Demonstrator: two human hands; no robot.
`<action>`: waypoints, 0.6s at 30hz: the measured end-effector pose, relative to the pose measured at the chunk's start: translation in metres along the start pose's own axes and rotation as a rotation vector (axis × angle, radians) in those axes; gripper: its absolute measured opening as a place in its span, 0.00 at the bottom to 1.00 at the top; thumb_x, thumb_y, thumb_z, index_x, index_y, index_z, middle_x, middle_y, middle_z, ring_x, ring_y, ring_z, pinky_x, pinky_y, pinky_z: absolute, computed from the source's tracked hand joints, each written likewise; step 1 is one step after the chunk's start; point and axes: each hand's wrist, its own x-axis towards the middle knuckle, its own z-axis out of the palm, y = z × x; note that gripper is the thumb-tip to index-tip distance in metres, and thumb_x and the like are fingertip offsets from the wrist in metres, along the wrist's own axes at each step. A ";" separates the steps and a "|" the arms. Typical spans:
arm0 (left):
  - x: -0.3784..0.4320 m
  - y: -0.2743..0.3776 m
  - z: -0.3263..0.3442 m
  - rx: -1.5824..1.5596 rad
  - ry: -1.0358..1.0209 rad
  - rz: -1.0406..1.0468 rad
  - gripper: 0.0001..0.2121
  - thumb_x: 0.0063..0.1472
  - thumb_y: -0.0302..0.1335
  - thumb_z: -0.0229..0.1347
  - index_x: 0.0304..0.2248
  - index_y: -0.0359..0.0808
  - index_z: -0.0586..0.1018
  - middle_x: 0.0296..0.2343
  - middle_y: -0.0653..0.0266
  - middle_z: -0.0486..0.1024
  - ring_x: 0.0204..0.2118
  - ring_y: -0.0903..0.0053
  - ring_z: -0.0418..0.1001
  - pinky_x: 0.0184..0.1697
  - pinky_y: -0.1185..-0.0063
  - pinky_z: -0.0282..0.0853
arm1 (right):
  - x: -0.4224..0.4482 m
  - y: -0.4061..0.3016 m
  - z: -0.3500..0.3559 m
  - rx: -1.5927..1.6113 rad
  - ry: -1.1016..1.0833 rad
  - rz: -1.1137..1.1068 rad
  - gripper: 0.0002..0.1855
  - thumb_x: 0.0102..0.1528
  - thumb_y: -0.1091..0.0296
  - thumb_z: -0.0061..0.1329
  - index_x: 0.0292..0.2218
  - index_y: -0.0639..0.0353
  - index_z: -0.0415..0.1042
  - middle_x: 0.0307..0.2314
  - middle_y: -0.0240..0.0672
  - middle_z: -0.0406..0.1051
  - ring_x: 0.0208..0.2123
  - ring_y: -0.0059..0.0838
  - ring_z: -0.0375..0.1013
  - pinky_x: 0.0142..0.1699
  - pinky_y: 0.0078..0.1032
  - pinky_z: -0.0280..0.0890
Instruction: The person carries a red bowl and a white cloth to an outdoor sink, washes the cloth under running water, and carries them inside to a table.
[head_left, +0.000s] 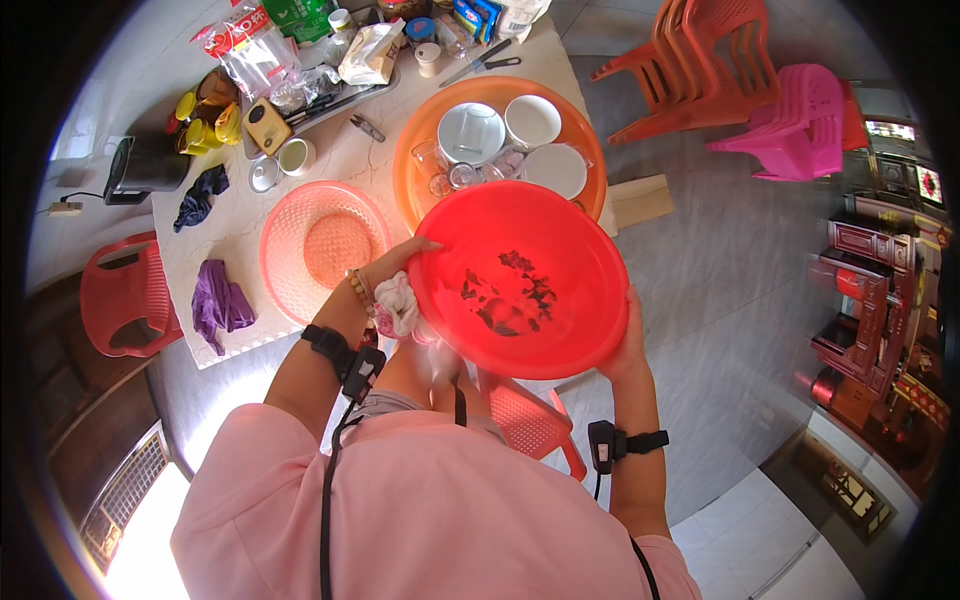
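A red plastic basin (442, 307) with a dark printed pattern on its bottom is held up in front of my body. My left hand (401, 259) grips its left rim with the thumb on top. At the lower right rim, my right hand (627, 352) holds the other side, its fingers mostly hidden under the basin. A white and pink scrunchie (397, 306) and a beaded bracelet circle my left wrist. Just beyond the basin lies an orange round tray (412, 180) bearing white bowls (532, 120) and drinking glasses (463, 176); the basin hides its near edge.
On the table (322, 157) are a pink plastic basket (274, 247), a purple cloth (219, 304), a dark cloth (201, 196), a knife (476, 64) and packaged goods. A red chair (529, 420) is below me. Stacked orange chairs (697, 67) and pink stools (806, 124) stand right.
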 end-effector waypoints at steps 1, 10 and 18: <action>0.004 -0.002 -0.006 0.007 0.008 0.013 0.20 0.50 0.34 0.50 0.41 0.32 0.67 0.34 0.60 0.71 0.34 0.76 0.70 0.40 0.80 0.65 | -0.002 -0.002 0.002 -0.017 -0.015 0.018 0.30 0.53 0.43 0.28 0.50 0.53 0.53 0.47 0.33 0.56 0.48 0.30 0.57 0.50 0.30 0.55; 0.001 0.003 0.003 0.014 -0.021 0.019 0.20 0.51 0.36 0.48 0.41 0.32 0.67 0.36 0.59 0.70 0.35 0.77 0.70 0.41 0.80 0.65 | -0.006 -0.017 0.005 -0.227 -0.012 0.063 0.38 0.48 0.31 0.24 0.52 0.48 0.50 0.49 0.33 0.53 0.50 0.32 0.54 0.46 0.38 0.59; -0.002 0.003 0.005 -0.044 -0.030 0.055 0.19 0.52 0.37 0.48 0.39 0.31 0.68 0.33 0.60 0.72 0.33 0.76 0.71 0.39 0.80 0.67 | -0.015 -0.038 0.018 -0.548 0.002 0.187 0.44 0.44 0.25 0.18 0.53 0.46 0.44 0.50 0.35 0.51 0.49 0.38 0.56 0.42 0.44 0.60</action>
